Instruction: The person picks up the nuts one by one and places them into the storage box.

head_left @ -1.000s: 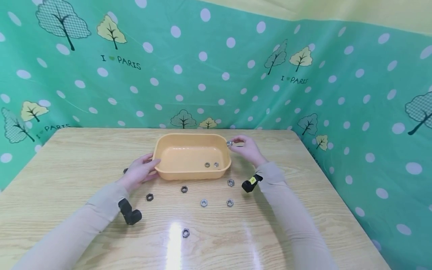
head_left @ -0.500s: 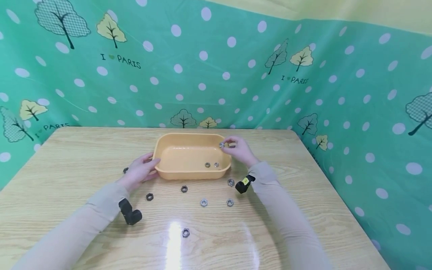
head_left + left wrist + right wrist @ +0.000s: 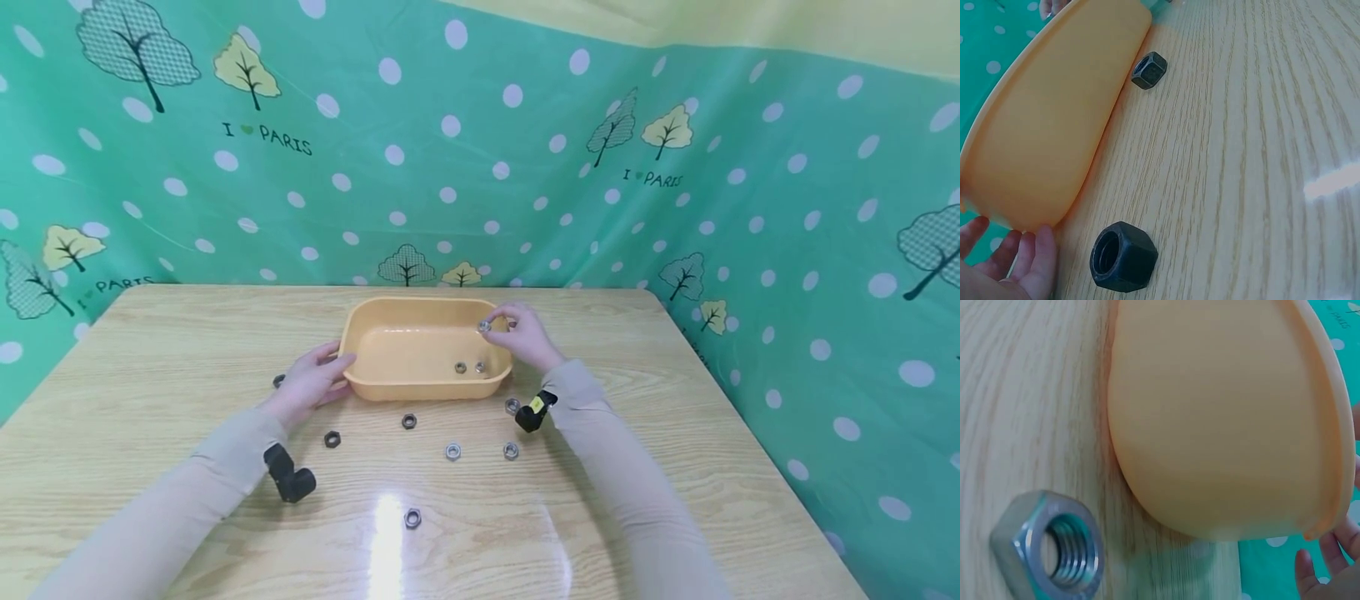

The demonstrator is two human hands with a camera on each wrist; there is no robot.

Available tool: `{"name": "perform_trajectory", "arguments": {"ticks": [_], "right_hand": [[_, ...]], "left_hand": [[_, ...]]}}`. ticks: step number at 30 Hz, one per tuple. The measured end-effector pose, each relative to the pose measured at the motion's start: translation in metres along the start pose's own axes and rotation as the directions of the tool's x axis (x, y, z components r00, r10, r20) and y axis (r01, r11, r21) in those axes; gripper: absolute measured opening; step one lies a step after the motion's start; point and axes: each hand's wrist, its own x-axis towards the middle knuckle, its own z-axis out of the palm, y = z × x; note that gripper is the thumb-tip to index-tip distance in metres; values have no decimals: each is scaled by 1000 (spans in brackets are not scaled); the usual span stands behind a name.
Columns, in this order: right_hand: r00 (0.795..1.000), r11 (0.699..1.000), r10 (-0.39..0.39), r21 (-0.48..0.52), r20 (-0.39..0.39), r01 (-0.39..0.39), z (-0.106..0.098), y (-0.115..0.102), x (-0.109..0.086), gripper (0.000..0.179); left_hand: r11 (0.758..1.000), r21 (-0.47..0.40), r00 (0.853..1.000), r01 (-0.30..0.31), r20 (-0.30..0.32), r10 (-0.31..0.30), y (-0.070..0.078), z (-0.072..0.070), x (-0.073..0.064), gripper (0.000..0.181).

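Observation:
A yellow-orange plastic basin stands at the back middle of the table. My left hand grips its left end, thumb over the rim and fingers against the outer wall; those fingers show in the left wrist view. Over the basin's right end, my right hand pinches a silver hex nut between thumb and fingertips. On the basin floor below lie two more nuts, one darker nut and one shiny nut. The held nut is out of sight in the right wrist view.
Dark hex nuts lie in front of the basin: one nut near the left wrist, another nut and a nearer nut. Silver nuts lie to the right, one large nut close under the right wrist. A green curtain hangs behind.
My right hand has moved left from beside the basin's right rim to over its inside, carrying the hex nut. The left hand and the basin have stayed put.

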Motion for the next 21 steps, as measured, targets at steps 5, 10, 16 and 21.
{"name": "perform_trajectory", "arguments": {"ticks": [5, 10, 16, 21], "right_hand": [[999, 999, 37, -31, -21, -38, 2, -4, 1, 25], [997, 997, 69, -42, -36, -70, 5, -6, 4, 25], [995, 995, 85, -38, -44, -87, 8, -5, 8, 24], [992, 994, 107, -17, -63, -109, 8, -4, 12, 25]], "left_hand": [[1000, 2, 1000, -1, -1, 1, -1, 0, 0, 67], [1000, 2, 1000, -6, -1, 6, -1, 0, 0, 67], [1000, 0, 1000, -7, -4, 7, 0, 1, -1, 65], [1000, -4, 1000, -5, -7, 5, -1, 1, 0, 65]]}}
